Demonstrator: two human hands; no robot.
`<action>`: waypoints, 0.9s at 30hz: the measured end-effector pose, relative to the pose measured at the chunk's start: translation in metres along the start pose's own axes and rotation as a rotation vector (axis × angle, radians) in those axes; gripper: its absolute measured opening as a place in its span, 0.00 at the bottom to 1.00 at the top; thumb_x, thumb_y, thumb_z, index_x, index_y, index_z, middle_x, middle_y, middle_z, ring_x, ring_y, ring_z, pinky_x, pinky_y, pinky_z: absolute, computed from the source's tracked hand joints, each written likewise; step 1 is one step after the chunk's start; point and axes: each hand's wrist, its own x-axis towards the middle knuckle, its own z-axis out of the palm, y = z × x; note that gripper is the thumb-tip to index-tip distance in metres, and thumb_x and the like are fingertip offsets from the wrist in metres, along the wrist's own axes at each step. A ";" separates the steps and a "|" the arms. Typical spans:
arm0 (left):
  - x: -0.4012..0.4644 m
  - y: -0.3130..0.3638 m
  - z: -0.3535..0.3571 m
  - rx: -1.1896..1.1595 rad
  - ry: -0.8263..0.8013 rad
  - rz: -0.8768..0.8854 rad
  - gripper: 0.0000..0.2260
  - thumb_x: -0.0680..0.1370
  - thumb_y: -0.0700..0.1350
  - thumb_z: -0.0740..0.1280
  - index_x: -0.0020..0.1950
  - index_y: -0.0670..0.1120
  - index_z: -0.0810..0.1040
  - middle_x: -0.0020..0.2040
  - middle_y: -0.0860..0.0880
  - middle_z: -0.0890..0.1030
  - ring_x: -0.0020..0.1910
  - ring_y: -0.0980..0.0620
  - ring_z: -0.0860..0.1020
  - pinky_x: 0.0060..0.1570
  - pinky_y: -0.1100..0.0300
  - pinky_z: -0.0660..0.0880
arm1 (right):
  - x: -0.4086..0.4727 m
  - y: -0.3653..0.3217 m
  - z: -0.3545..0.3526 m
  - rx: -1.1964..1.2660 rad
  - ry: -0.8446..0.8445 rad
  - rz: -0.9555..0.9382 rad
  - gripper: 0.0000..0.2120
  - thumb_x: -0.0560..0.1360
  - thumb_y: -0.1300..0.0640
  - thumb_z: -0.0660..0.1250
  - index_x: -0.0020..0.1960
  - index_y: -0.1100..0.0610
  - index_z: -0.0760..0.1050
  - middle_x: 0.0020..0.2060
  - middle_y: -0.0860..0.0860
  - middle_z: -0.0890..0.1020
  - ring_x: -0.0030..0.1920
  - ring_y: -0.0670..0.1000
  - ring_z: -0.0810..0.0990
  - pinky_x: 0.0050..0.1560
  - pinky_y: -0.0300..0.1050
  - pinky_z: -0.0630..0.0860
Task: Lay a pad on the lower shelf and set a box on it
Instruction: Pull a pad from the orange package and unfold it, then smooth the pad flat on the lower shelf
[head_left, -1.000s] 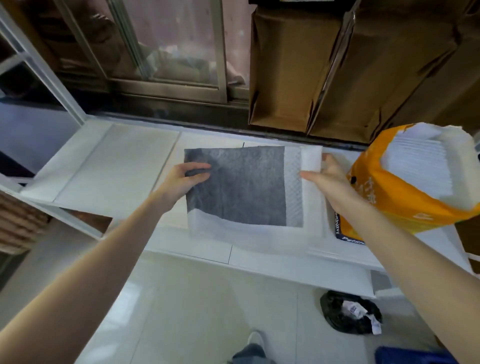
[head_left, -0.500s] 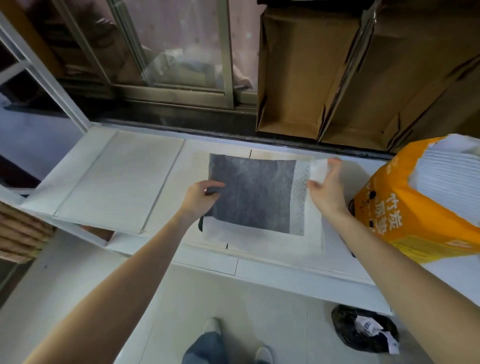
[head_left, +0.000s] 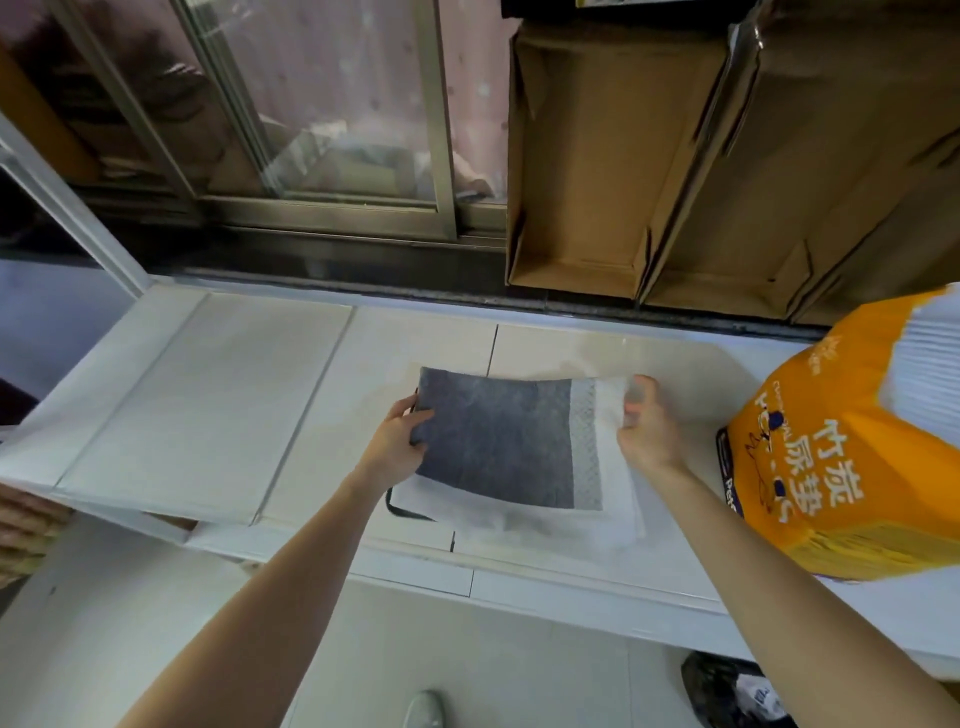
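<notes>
A folded pad, dark grey in the middle with a white border, hangs just above the white shelf. My left hand pinches its left edge and my right hand pinches the white right edge, which looks blurred. The pad's near edge droops onto the shelf. Two open brown cardboard boxes lean behind the shelf at the upper right, out of reach of both hands.
An orange bag of pads stands on the shelf to the right. Another white pad lies flat on the shelf's left part. A sliding window is behind. A black bag lies on the floor below.
Both hands have carried the pad farther over the shelf and lower. The camera has moved closer, so the orange bag and the boxes look bigger.
</notes>
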 end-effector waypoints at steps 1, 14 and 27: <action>0.000 -0.003 0.003 0.020 0.011 -0.016 0.20 0.74 0.32 0.64 0.66 0.39 0.72 0.73 0.40 0.63 0.70 0.41 0.67 0.67 0.61 0.62 | 0.002 0.003 0.003 -0.007 0.009 -0.001 0.29 0.72 0.74 0.56 0.70 0.58 0.60 0.60 0.61 0.76 0.60 0.60 0.75 0.47 0.42 0.68; -0.026 0.004 0.059 0.490 -0.421 0.024 0.29 0.80 0.58 0.53 0.77 0.55 0.46 0.79 0.50 0.42 0.77 0.46 0.42 0.74 0.43 0.49 | -0.035 0.036 0.063 -0.822 -0.555 -0.299 0.32 0.79 0.46 0.55 0.77 0.50 0.44 0.77 0.53 0.43 0.77 0.55 0.43 0.73 0.60 0.50; -0.057 0.068 -0.016 0.493 -0.234 0.184 0.29 0.79 0.53 0.59 0.77 0.54 0.51 0.79 0.50 0.45 0.77 0.45 0.45 0.75 0.45 0.48 | -0.061 -0.037 -0.014 -0.726 -0.535 -0.313 0.35 0.78 0.47 0.58 0.77 0.48 0.42 0.77 0.51 0.40 0.77 0.53 0.41 0.75 0.58 0.43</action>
